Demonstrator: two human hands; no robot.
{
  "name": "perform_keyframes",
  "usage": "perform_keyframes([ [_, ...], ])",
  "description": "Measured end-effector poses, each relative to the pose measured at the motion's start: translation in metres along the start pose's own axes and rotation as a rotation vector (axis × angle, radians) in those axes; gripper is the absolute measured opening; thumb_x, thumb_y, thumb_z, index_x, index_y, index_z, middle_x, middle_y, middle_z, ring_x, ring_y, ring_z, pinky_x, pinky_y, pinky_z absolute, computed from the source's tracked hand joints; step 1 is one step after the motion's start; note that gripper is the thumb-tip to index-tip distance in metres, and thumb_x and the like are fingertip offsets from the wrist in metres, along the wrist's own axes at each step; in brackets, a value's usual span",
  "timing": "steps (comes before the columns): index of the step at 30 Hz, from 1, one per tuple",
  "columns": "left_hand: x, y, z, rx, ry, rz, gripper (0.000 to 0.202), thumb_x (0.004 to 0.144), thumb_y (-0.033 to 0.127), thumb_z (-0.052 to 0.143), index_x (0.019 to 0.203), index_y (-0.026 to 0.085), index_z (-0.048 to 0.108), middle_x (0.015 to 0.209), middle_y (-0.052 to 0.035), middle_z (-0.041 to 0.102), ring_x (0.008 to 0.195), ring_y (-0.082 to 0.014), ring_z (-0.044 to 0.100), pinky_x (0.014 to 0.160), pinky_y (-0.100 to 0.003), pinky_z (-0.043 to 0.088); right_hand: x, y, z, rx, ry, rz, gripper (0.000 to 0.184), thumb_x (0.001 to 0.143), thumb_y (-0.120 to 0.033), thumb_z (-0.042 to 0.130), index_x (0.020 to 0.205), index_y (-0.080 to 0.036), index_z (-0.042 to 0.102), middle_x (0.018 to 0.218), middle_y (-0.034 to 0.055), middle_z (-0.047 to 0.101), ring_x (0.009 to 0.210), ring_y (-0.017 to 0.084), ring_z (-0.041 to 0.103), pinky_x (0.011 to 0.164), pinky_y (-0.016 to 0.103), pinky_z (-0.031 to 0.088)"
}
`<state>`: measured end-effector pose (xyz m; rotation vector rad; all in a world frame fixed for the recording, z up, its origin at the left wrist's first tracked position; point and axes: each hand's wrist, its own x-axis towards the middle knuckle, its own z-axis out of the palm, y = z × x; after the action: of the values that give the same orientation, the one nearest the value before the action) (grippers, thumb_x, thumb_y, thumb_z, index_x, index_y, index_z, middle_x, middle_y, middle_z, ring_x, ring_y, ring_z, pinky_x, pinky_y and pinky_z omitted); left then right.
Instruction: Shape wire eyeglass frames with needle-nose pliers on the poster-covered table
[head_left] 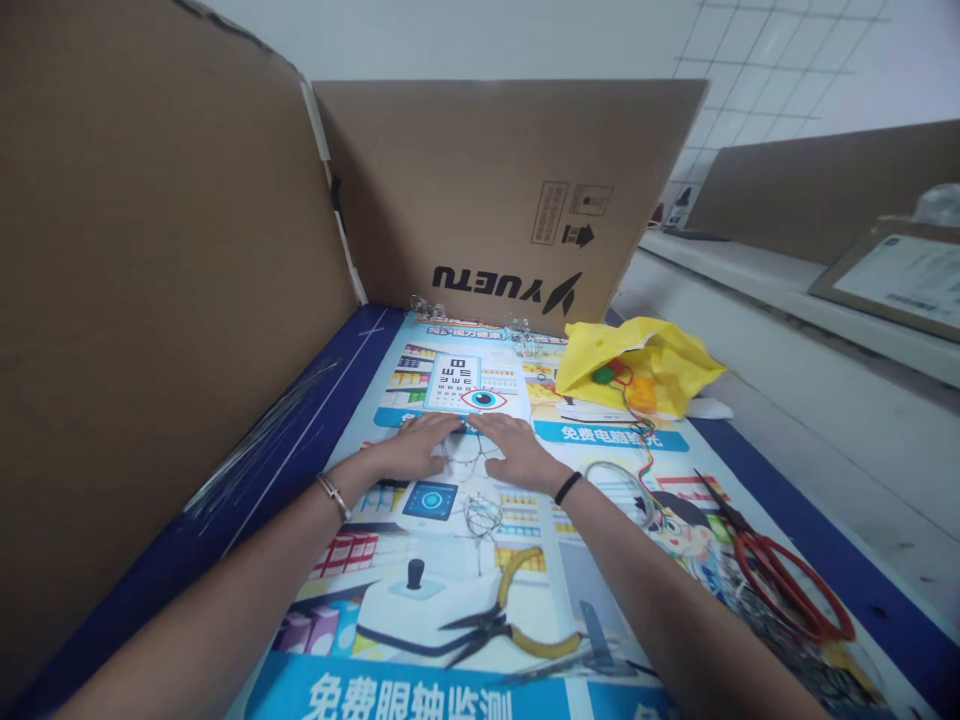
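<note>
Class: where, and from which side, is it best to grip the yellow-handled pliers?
Probably by both yellow handles, coming from the right with the right hand: the pliers lie with handles spread apart toward the right and pointed jaws opening left.

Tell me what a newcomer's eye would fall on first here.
Probably the bright yellow bag, lying right of centre toward the back, its mouth showing something green and something orange. Next, likely, the big cardboard panel standing at the back with YUETU printed upside down. Then the left hand and right hand, close together mid-picture at some thin bent wire, with red-handled scissors off to the right.
</note>
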<state>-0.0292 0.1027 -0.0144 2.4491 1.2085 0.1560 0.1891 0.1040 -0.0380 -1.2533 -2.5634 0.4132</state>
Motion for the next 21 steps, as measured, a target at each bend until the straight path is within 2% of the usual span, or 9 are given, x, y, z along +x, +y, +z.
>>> perform_keyframes([
  [4, -0.003, 0.000, -0.005, 0.012, -0.043, -0.013, 0.069, 0.071, 0.019, 0.051, 0.137, 0.016, 0.032, 0.147, -0.0110, 0.029, 0.135, -0.0269, 0.022, 0.109, -0.046, 0.019, -0.001, 0.001, -0.001, 0.084, 0.041, -0.006, 0.074, 0.065, -0.022, 0.051, 0.137, -0.020, 0.036, 0.142, 0.0063, 0.037, 0.129, 0.025, 0.031, 0.105, 0.047, 0.021],
  [8, -0.008, -0.008, -0.018, -0.098, -0.035, -0.012, 0.069, 0.075, 0.028, 0.052, 0.139, 0.015, 0.029, 0.149, -0.0114, 0.023, 0.136, -0.0245, 0.022, 0.110, -0.040, 0.021, -0.001, 0.005, -0.003, 0.408, 0.249, 0.002, 0.066, 0.068, -0.020, 0.048, 0.134, -0.022, 0.041, 0.139, 0.0046, 0.042, 0.128, 0.022, 0.035, 0.105, 0.042, 0.026],
  [10, -0.008, -0.013, -0.025, -0.163, 0.061, -0.050, 0.065, 0.079, 0.036, 0.049, 0.138, 0.013, 0.031, 0.148, -0.0123, 0.025, 0.135, -0.0238, 0.024, 0.110, -0.039, 0.022, -0.001, 0.007, -0.001, 0.555, 0.365, 0.042, 0.058, 0.071, -0.019, 0.046, 0.129, -0.025, 0.047, 0.134, 0.0031, 0.047, 0.124, 0.020, 0.041, 0.103, 0.040, 0.031],
  [12, -0.006, -0.015, -0.027, -0.192, 0.225, -0.075, 0.058, 0.083, 0.040, 0.043, 0.135, 0.013, 0.037, 0.146, -0.0122, 0.029, 0.134, -0.0236, 0.027, 0.110, -0.039, 0.022, 0.001, 0.009, 0.001, 0.613, 0.450, 0.106, 0.050, 0.073, -0.020, 0.046, 0.123, -0.026, 0.053, 0.128, 0.0030, 0.054, 0.116, 0.021, 0.049, 0.098, 0.039, 0.038],
  [14, -0.001, -0.012, -0.023, -0.183, 0.381, -0.067, 0.052, 0.086, 0.039, 0.037, 0.131, 0.013, 0.042, 0.144, -0.0118, 0.035, 0.133, -0.0233, 0.030, 0.110, -0.041, 0.023, 0.002, 0.009, 0.004, 0.589, 0.512, 0.147, 0.044, 0.075, -0.021, 0.045, 0.118, -0.024, 0.057, 0.121, 0.0041, 0.059, 0.110, 0.020, 0.054, 0.094, 0.038, 0.041],
  [16, 0.003, -0.006, -0.012, -0.141, 0.441, -0.029, 0.050, 0.087, 0.037, 0.036, 0.132, 0.014, 0.041, 0.142, -0.0121, 0.038, 0.131, -0.0231, 0.033, 0.108, -0.041, 0.026, 0.003, 0.009, 0.006, 0.497, 0.532, 0.129, 0.042, 0.078, -0.021, 0.043, 0.117, -0.022, 0.058, 0.118, 0.0052, 0.060, 0.109, 0.018, 0.054, 0.095, 0.036, 0.040],
  [18, 0.006, 0.001, 0.002, -0.071, 0.366, 0.048, 0.053, 0.088, 0.038, 0.038, 0.135, 0.015, 0.037, 0.142, -0.0127, 0.038, 0.130, -0.0232, 0.036, 0.107, -0.040, 0.029, 0.005, 0.008, 0.008, 0.353, 0.493, 0.080, 0.043, 0.079, -0.019, 0.043, 0.120, -0.020, 0.056, 0.120, 0.0064, 0.059, 0.113, 0.017, 0.051, 0.098, 0.035, 0.038],
  [21, 0.007, 0.007, 0.023, 0.080, 0.237, 0.071, 0.063, 0.086, 0.044, 0.043, 0.138, 0.010, 0.031, 0.144, -0.0177, 0.033, 0.133, -0.0273, 0.029, 0.107, -0.042, 0.027, 0.007, 0.004, 0.010, 0.095, 0.343, 0.058, 0.047, 0.081, -0.018, 0.041, 0.127, -0.017, 0.048, 0.128, 0.0089, 0.053, 0.121, 0.018, 0.045, 0.101, 0.037, 0.034],
])
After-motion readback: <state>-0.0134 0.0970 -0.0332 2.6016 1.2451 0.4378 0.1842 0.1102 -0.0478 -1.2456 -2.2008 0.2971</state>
